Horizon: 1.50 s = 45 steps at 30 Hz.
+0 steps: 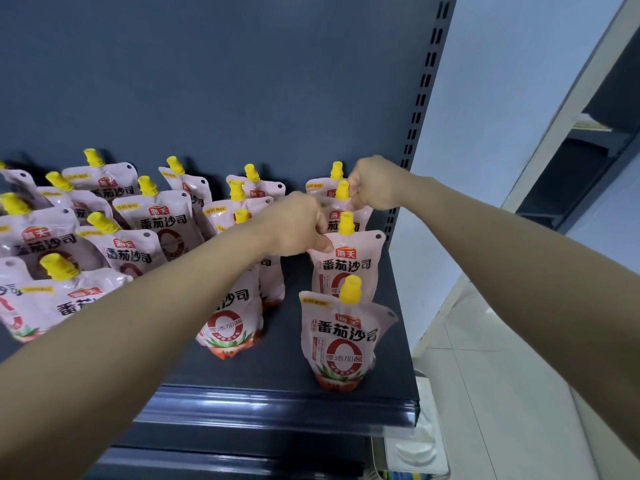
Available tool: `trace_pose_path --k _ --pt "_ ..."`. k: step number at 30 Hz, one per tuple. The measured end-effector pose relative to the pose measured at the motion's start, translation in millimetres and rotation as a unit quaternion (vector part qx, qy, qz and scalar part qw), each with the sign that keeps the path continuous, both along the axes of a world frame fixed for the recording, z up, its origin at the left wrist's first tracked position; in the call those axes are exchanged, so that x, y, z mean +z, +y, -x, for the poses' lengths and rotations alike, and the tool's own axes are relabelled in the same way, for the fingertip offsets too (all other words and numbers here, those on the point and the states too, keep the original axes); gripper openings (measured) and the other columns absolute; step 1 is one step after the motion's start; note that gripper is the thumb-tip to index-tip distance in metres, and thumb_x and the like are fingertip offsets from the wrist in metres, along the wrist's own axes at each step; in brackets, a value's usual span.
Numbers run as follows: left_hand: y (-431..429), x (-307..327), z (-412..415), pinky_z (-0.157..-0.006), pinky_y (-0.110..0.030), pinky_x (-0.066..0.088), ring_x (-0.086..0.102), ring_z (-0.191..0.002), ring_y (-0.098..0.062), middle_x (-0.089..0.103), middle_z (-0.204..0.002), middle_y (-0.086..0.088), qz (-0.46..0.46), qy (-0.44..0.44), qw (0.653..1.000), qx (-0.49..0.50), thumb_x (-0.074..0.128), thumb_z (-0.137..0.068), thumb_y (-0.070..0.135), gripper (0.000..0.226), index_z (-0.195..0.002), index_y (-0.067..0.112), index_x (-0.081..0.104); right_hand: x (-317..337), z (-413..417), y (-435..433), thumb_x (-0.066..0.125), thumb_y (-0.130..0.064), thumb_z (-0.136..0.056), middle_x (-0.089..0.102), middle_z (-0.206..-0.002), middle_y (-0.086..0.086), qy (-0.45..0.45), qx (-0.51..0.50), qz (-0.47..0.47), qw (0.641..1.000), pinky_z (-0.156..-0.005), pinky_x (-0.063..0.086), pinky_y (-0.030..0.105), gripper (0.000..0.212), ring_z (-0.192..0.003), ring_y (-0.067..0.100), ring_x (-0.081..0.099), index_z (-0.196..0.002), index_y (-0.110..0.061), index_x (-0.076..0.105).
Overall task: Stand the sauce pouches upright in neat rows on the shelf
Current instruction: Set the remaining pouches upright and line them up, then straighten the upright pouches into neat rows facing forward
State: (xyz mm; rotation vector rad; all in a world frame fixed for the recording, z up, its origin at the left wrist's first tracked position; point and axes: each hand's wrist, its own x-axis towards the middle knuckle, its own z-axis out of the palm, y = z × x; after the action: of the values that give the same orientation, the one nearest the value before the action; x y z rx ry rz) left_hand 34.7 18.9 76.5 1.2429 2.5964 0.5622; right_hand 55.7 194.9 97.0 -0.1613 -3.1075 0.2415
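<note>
Several pink sauce pouches with yellow caps stand on a dark shelf (277,368). In the rightmost row, the front pouch (343,341) stands upright near the shelf edge. Behind it, my left hand (298,225) pinches the top left corner of the second pouch (346,265). My right hand (377,183) is closed on the top of the third pouch (341,206), beside its yellow cap. A fourth pouch (325,185) stands behind that one. My left forearm hides part of the neighbouring row, whose front pouch (232,323) leans slightly.
More pouches (152,223) crowd the left of the shelf in loose, tilted rows. A slotted upright (420,98) bounds the shelf on the right. The blue back panel (207,81) rises behind. Tiled floor (485,375) lies below right.
</note>
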Motion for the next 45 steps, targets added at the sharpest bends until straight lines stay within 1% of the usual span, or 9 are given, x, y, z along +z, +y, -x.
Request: trace_pose_path --k 5,17,21,24,28,30,35,40,45 --pt "0.5 -0.8 2.7 -0.059 -0.026 0.041 0.046 -0.054 -0.019 0.053 -0.056 -0.005 0.001 0.000 1.000 0.007 0.072 -0.078 0.025 0.024 -0.066 0.004 0.068 -0.7 -1.8 4.6 0.075 -0.021 -0.078 0.067 -0.086 0.019 -0.009 -0.002 -0.003 1.000 -0.070 0.045 0.033 0.026 -0.079 0.030 0.059 -0.088 0.003 0.072" --pt "6.3 -0.3 13.1 -0.063 -0.031 0.043 0.045 -0.057 -0.022 0.048 -0.054 -0.002 0.030 0.022 0.999 -0.026 0.073 -0.077 0.024 0.036 -0.047 0.019 0.053 0.8 -11.4 5.4 0.067 -0.018 -0.085 0.068 -0.098 0.024 -0.015 -0.004 -0.018 1.000 -0.080 0.050 0.038 0.024 -0.086 0.032 0.060 -0.091 0.005 0.071" --pt "4.0 3.4 13.4 -0.055 -0.026 0.035 0.042 -0.054 -0.019 0.046 -0.049 -0.002 0.029 -0.014 0.999 -0.038 0.073 -0.076 0.029 0.036 -0.046 0.019 0.056 3.2 -14.3 3.1 0.063 -0.021 -0.088 0.060 -0.083 0.020 -0.029 -0.008 0.005 1.000 -0.073 0.044 0.034 0.028 -0.079 0.030 0.055 -0.089 0.006 0.071" --pt "-3.2 13.9 13.9 -0.061 -0.027 0.043 0.053 -0.059 -0.015 0.059 -0.061 -0.008 0.003 -0.067 0.997 -0.045 0.067 -0.075 0.051 0.040 -0.069 0.012 0.072 16.4 -16.1 7.6 0.057 -0.025 -0.088 0.058 -0.067 0.008 -0.041 -0.011 0.081 0.996 -0.067 0.042 0.031 0.030 -0.067 0.021 0.052 -0.077 0.000 0.066" --pt "-4.7 27.9 30.7 -0.069 -0.025 0.048 0.062 -0.069 -0.012 0.069 -0.073 0.000 -0.069 -0.045 0.996 -0.019 0.064 -0.081 0.043 0.029 -0.078 0.016 0.073 28.5 -13.9 16.7 0.051 -0.018 -0.088 0.073 -0.090 0.007 -0.037 -0.024 0.160 0.986 -0.067 0.051 0.027 0.027 -0.076 0.016 0.066 -0.099 -0.002 0.070" --pt "0.5 26.4 40.0 -0.074 -0.027 0.046 0.061 -0.079 -0.014 0.067 -0.083 0.001 -0.082 0.002 0.997 0.006 0.067 -0.083 0.028 0.016 -0.088 0.014 0.071 25.7 -6.6 20.4 0.049 -0.012 -0.087 0.070 -0.103 0.020 0.017 -0.034 0.142 0.989 -0.077 0.053 0.037 0.031 -0.089 0.032 0.065 -0.103 0.009 0.066" --pt "17.4 13.5 50.2 -0.076 -0.025 0.041 0.058 -0.088 -0.019 0.060 -0.092 0.000 -0.034 0.019 0.999 0.010 0.070 -0.080 0.016 0.024 -0.103 0.010 0.065 4.2 13.3 29.9 0.058 -0.016 -0.091 0.064 -0.125 0.017 0.024 -0.043 0.076 0.996 -0.098 0.045 0.034 0.033 -0.115 0.033 0.057 -0.117 0.004 0.063" --pt "30.3 12.5 57.7 -0.075 -0.032 0.049 0.060 -0.082 -0.025 0.065 -0.086 -0.007 -0.022 0.041 0.999 0.022 0.071 -0.078 0.014 0.012 -0.086 0.007 0.068 -13.2 26.6 31.3 0.062 -0.018 -0.089 0.070 -0.096 0.024 0.004 -0.024 0.056 0.998 -0.082 0.052 0.043 0.024 -0.086 0.033 0.064 -0.091 0.004 0.070" --pt "40.1 13.5 58.4 -0.066 -0.026 0.037 0.054 -0.075 -0.023 0.058 -0.078 -0.003 0.010 0.043 0.999 0.015 0.072 -0.077 0.016 0.009 -0.077 0.011 0.064 -20.1 29.0 31.8 0.058 -0.009 -0.087 0.063 -0.077 0.028 0.019 -0.058 0.057 0.996 -0.072 0.054 0.044 0.023 -0.067 0.036 0.056 -0.074 0.009 0.064"
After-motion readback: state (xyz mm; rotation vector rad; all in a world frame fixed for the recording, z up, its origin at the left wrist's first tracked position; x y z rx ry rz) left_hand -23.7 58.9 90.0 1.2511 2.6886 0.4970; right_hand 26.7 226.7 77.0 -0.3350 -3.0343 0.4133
